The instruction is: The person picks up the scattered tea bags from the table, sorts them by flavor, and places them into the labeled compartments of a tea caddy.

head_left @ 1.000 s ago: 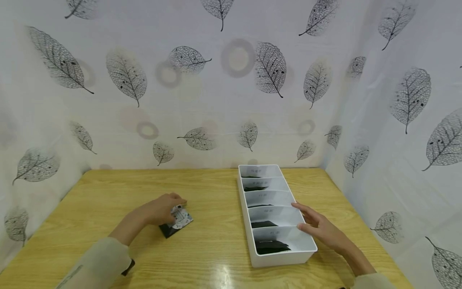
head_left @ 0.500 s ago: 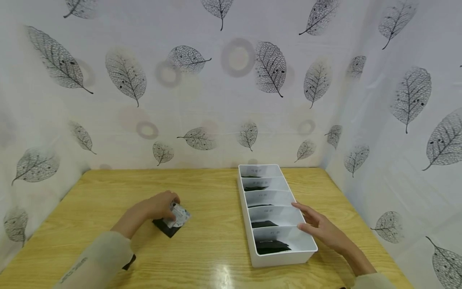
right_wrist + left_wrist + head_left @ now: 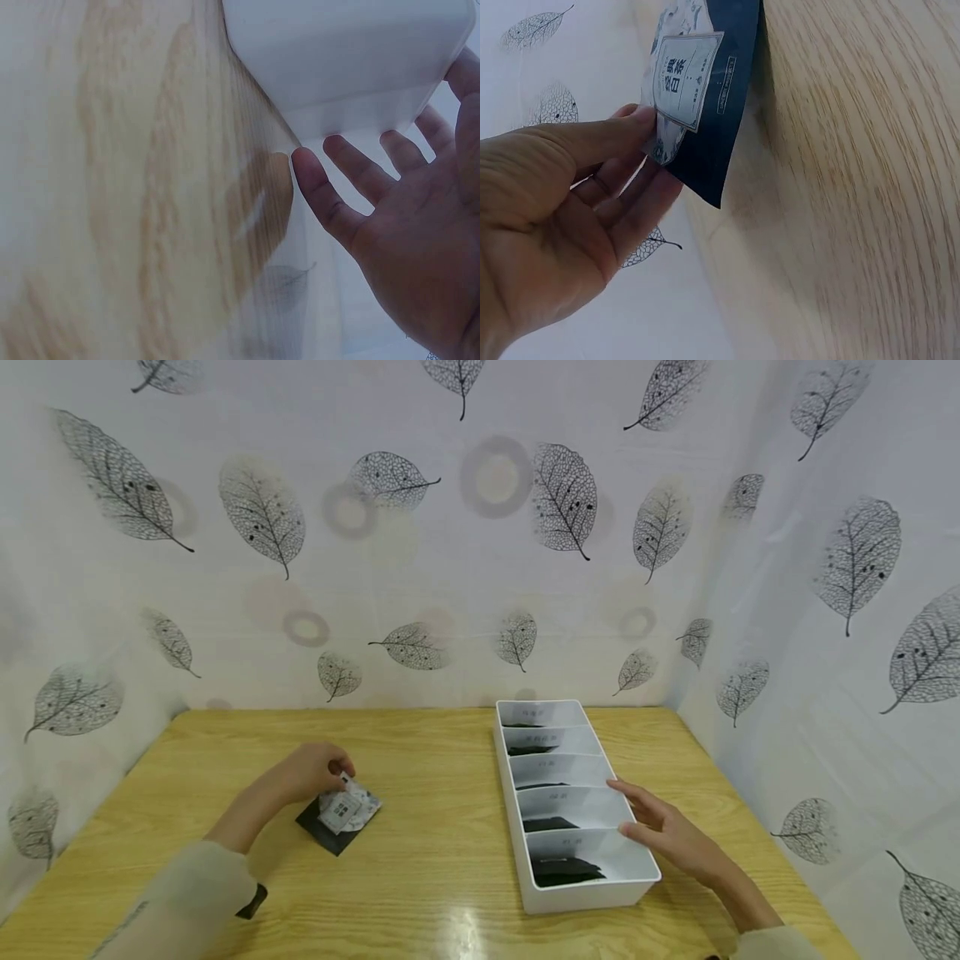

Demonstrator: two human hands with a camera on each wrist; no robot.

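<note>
My left hand (image 3: 307, 772) pinches the upper edge of a flat sachet (image 3: 341, 812) between thumb and fingers, low over the left half of the table. This sachet is dark with a pale patterned panel and a printed label, and its dark lower corner shows in the left wrist view beside the hand (image 3: 570, 195). On the right stands a long white divided box (image 3: 588, 897), with dark flat packets (image 3: 562, 870) lying in its compartments. The fingertips of my right hand (image 3: 671, 835) rest at the box's right side, fingers spread and slightly bent.
The wooden table (image 3: 420, 877) runs back to a pale curtain (image 3: 450, 560) printed with leaves, which also closes off the left and right sides. Dividers split the box into several compartments with printed labels on them.
My left hand has moved a little left and back with the sachet, showing more of its label and tilting it. My right hand and the white box have stayed in place.
</note>
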